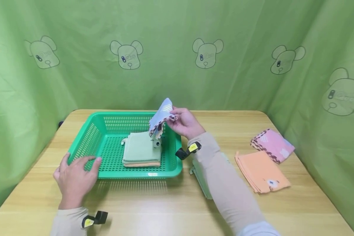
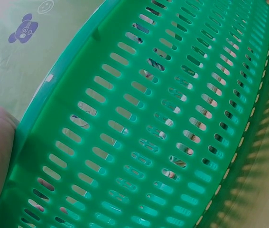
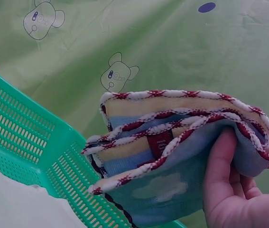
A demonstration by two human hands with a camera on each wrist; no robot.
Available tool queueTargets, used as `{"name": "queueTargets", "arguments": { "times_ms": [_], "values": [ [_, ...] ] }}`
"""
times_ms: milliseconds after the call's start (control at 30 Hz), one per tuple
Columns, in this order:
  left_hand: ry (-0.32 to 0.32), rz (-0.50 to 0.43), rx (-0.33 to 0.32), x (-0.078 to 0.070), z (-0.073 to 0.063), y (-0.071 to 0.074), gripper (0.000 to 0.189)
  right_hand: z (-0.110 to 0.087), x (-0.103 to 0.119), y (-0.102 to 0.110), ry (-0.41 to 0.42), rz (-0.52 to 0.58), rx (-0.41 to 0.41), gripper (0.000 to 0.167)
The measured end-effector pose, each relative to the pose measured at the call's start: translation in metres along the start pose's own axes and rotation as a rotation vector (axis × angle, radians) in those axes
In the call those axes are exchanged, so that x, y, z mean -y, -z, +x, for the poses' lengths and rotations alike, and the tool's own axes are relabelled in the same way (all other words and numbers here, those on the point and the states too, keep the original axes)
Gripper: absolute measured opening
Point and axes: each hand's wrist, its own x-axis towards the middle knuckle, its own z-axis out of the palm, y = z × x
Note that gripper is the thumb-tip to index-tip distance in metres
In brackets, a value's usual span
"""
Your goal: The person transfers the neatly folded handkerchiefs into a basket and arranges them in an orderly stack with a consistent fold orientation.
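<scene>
A folded blue cloth (image 1: 162, 114) with dark-and-white stitched edging is pinched in my right hand (image 1: 186, 123), raised over the right end of the green plastic basket (image 1: 85, 131). The right wrist view shows its folded layers, a red tag and the thumb (image 3: 222, 156) against its near side. Inside the basket, a folded pale green towel (image 1: 140, 147) lies on a folded orange towel (image 1: 144, 164). My left hand (image 1: 76, 177) rests on the basket's near left corner, its fingers over the rim. Slotted basket wall (image 2: 125, 114) fills most of the left wrist view.
To the right on the wooden table (image 1: 141, 209) lie a folded orange towel (image 1: 262, 170) with a face design and a pink cloth (image 1: 274, 144) partly overlapping it. Another pale green towel (image 1: 203, 178) is partly hidden under my right forearm. Green curtains (image 1: 171, 75) enclose the table.
</scene>
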Motion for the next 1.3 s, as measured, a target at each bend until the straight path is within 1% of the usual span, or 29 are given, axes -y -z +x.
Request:
{"name": "queueTargets", "arguments": {
  "times_ms": [233, 433, 567, 733, 900, 1067, 1200, 1300],
  "values": [
    [0.006, 0.003, 0.015, 0.0, 0.001, 0.001, 0.051, 0.005, -0.005, -0.003, 0.005, 0.05, -0.037, 0.061],
    [0.008, 0.006, 0.022, 0.0, 0.001, 0.001, 0.051, 0.01, -0.01, -0.004, 0.024, 0.027, -0.086, 0.059],
    [0.008, 0.007, 0.023, 0.0, 0.0, 0.001, 0.051, 0.012, -0.016, -0.003, 0.029, 0.039, -0.104, 0.058],
    [0.005, 0.005, 0.021, 0.001, 0.001, 0.001, 0.05, 0.015, -0.021, -0.005, 0.021, 0.079, -0.127, 0.057],
    [0.008, 0.006, 0.022, 0.001, 0.001, 0.001, 0.051, 0.019, -0.025, -0.01, 0.019, 0.146, -0.162, 0.06],
    [0.001, 0.002, 0.007, 0.002, 0.001, 0.0, 0.05, 0.023, -0.031, -0.015, 0.006, 0.199, -0.197, 0.059],
    [-0.001, -0.006, -0.007, 0.002, 0.0, 0.0, 0.051, 0.026, -0.036, -0.019, -0.001, 0.224, -0.223, 0.057],
    [0.0, -0.01, -0.007, 0.001, 0.001, 0.0, 0.051, 0.028, -0.038, -0.021, -0.004, 0.23, -0.223, 0.058]
  ]
}}
